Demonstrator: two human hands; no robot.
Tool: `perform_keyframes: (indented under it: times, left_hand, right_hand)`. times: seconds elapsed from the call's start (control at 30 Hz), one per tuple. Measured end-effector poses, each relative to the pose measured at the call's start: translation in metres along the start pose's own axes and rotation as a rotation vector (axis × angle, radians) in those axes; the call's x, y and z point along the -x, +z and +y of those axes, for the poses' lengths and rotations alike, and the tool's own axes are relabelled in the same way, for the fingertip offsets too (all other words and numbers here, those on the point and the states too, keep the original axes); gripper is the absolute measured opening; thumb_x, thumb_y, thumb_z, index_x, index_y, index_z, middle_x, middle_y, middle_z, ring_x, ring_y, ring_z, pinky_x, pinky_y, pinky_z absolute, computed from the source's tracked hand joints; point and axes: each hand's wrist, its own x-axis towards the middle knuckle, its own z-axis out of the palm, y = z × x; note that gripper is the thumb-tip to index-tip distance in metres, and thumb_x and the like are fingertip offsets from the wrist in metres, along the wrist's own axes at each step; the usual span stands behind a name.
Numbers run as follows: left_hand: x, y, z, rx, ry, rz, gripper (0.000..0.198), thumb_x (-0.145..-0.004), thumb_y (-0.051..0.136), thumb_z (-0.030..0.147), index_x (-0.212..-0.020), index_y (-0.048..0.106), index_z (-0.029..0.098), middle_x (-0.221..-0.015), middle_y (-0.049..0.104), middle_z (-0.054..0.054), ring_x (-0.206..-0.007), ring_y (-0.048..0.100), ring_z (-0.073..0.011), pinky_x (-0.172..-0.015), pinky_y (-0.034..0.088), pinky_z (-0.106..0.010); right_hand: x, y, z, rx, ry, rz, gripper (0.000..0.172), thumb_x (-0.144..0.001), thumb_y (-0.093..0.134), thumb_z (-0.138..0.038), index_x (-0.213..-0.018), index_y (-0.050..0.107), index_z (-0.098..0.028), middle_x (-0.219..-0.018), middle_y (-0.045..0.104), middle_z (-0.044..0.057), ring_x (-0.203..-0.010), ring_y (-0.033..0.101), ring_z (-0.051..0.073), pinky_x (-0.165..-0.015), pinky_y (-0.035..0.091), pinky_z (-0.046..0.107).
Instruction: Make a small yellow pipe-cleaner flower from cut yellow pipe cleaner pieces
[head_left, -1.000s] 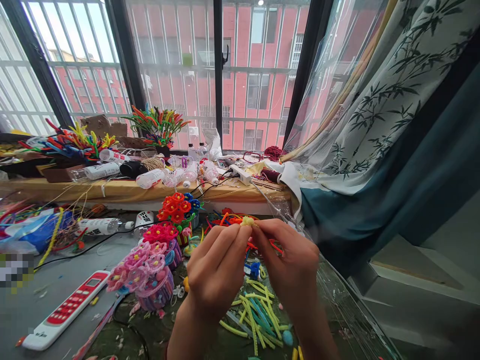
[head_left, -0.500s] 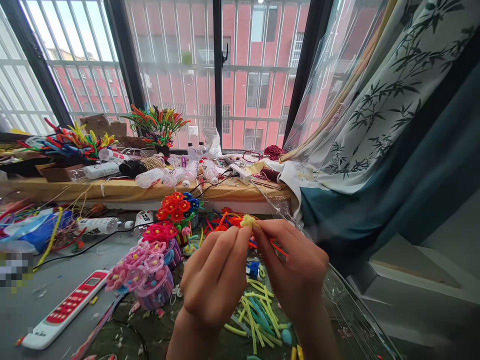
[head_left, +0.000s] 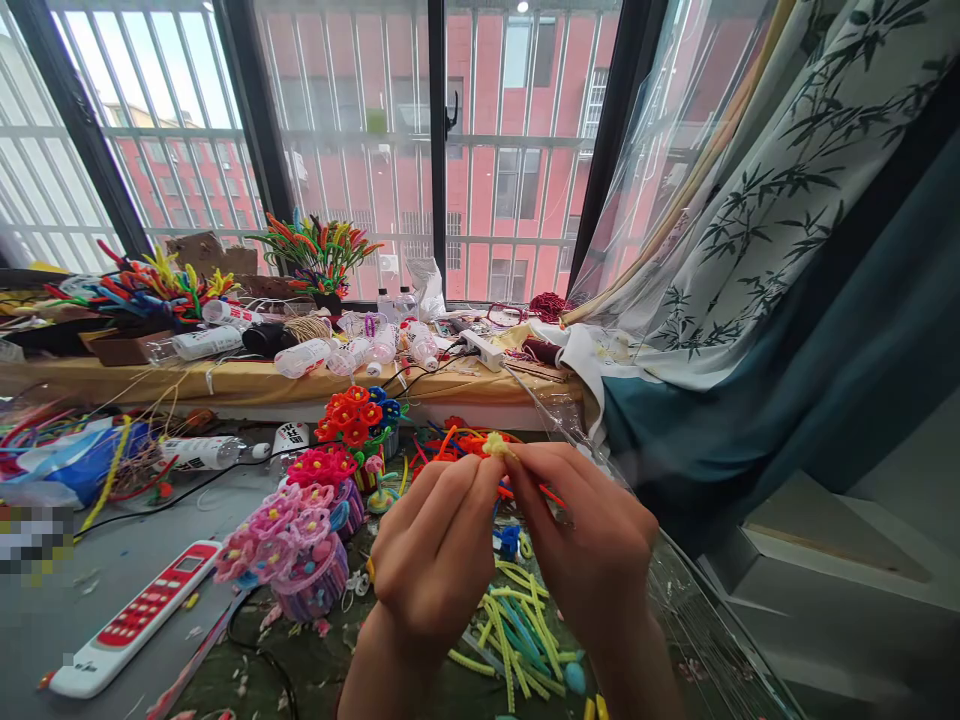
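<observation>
My left hand and my right hand meet at the fingertips in the middle of the view. Both pinch a small pale-yellow fuzzy piece of pipe cleaner, bunched up and partly hidden by the fingers. Below and between the wrists lies a loose pile of yellow-green and teal cut pipe cleaners. A blue pipe-cleaner piece sits just behind the pile. To the left of my left hand stand pots of pipe-cleaner flowers, with pink ones nearest and red ones farther back.
A white and red remote-like device lies at the left, near a black cable. Plastic bottles lie behind it. The window ledge holds more bottles, a power strip and pipe-cleaner plants. Curtains hang at right.
Both hands stay pinched on the yellow piece, with only a slight shift of the fingers. The camera view has moved very slightly.
</observation>
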Motion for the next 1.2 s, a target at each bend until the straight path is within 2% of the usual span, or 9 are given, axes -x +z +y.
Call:
perform_keyframes:
  times: [0.2, 0.3, 0.47, 0.67, 0.77, 0.87, 1.0, 1.1, 1.2]
  left_hand:
    - [-0.003, -0.001, 0.0, 0.028, -0.035, 0.008, 0.019, -0.081, 0.066, -0.004, -0.095, 0.069, 0.009, -0.076, 0.073, -0.008, -0.069, 0.068, -0.0158, -0.071, 0.057, -0.026]
    - [-0.003, 0.002, 0.0, 0.043, -0.027, 0.01, 0.018, -0.079, 0.068, -0.005, -0.092, 0.069, 0.008, -0.074, 0.072, -0.008, -0.067, 0.067, -0.0157, -0.069, 0.056, -0.026]
    - [-0.004, 0.004, -0.003, 0.055, -0.063, 0.048, 0.02, -0.081, 0.067, -0.003, -0.092, 0.069, 0.013, -0.077, 0.074, -0.006, -0.068, 0.068, -0.0156, -0.068, 0.056, -0.026]
    - [-0.004, 0.005, -0.01, 0.125, -0.151, -0.041, 0.011, -0.084, 0.069, 0.005, -0.09, 0.069, 0.015, -0.077, 0.075, -0.004, -0.067, 0.067, -0.0147, -0.066, 0.055, -0.026]
    - [-0.002, 0.008, -0.01, 0.244, -0.294, -0.047, 0.007, -0.086, 0.068, 0.009, -0.086, 0.07, 0.016, -0.076, 0.075, -0.003, -0.064, 0.066, -0.013, -0.061, 0.053, -0.024]
    - [0.0, 0.011, -0.008, 0.448, -0.559, -0.102, 0.008, -0.087, 0.067, 0.015, -0.083, 0.073, 0.016, -0.07, 0.073, -0.001, -0.056, 0.063, -0.0111, -0.053, 0.05, -0.021]
    - [0.004, 0.015, -0.004, 0.778, -0.916, -0.219, 0.016, -0.089, 0.065, 0.027, -0.085, 0.077, 0.016, -0.063, 0.069, 0.001, -0.051, 0.059, -0.0108, -0.046, 0.047, -0.019]
    - [0.008, 0.02, -0.004, 0.861, -0.993, -0.211, 0.019, -0.089, 0.065, 0.03, -0.086, 0.078, 0.017, -0.057, 0.064, 0.002, -0.048, 0.055, -0.0101, -0.044, 0.045, -0.019]
    - [0.012, 0.024, -0.007, 0.844, -0.926, -0.185, 0.017, -0.088, 0.064, 0.023, -0.087, 0.079, 0.016, -0.062, 0.068, 0.0, -0.052, 0.058, -0.0118, -0.049, 0.049, -0.021]
  right_hand:
    - [-0.002, -0.002, 0.0, 0.042, -0.086, -0.017, 0.015, -0.092, 0.059, -0.006, -0.095, 0.071, -0.014, -0.081, 0.076, 0.008, -0.072, 0.072, 0.015, -0.072, 0.057, 0.022]
    - [-0.003, 0.0, 0.0, 0.011, -0.052, -0.017, 0.016, -0.092, 0.058, -0.007, -0.093, 0.071, -0.016, -0.08, 0.076, 0.006, -0.071, 0.071, 0.015, -0.069, 0.057, 0.022]
    - [-0.002, 0.005, -0.002, -0.012, 0.015, 0.035, 0.016, -0.092, 0.058, -0.008, -0.09, 0.071, -0.018, -0.08, 0.075, 0.005, -0.07, 0.071, 0.015, -0.069, 0.058, 0.023]
    - [0.001, 0.005, 0.005, -0.02, 0.093, -0.003, 0.016, -0.093, 0.059, -0.015, -0.096, 0.073, -0.02, -0.088, 0.077, 0.006, -0.078, 0.072, 0.019, -0.076, 0.059, 0.028]
    - [0.001, 0.001, 0.009, -0.165, 0.28, -0.021, 0.017, -0.095, 0.059, -0.024, -0.095, 0.075, -0.022, -0.087, 0.077, 0.004, -0.075, 0.072, 0.018, -0.071, 0.059, 0.029]
    - [0.0, -0.002, 0.013, -0.354, 0.504, -0.038, 0.019, -0.094, 0.06, -0.031, -0.096, 0.077, -0.022, -0.087, 0.078, 0.004, -0.073, 0.071, 0.018, -0.067, 0.059, 0.028]
    - [0.001, 0.002, 0.019, -0.603, 0.681, -0.187, 0.021, -0.086, 0.071, -0.037, -0.095, 0.077, -0.019, -0.089, 0.079, 0.007, -0.076, 0.073, 0.021, -0.071, 0.061, 0.033]
    - [0.002, 0.009, 0.02, -0.643, 0.721, -0.165, 0.021, -0.081, 0.076, -0.036, -0.093, 0.077, -0.019, -0.09, 0.077, 0.008, -0.081, 0.073, 0.022, -0.075, 0.06, 0.035]
    - [0.003, 0.017, 0.018, -0.614, 0.679, -0.113, 0.018, -0.08, 0.076, -0.033, -0.093, 0.077, -0.021, -0.089, 0.073, 0.005, -0.079, 0.07, 0.02, -0.069, 0.059, 0.031]
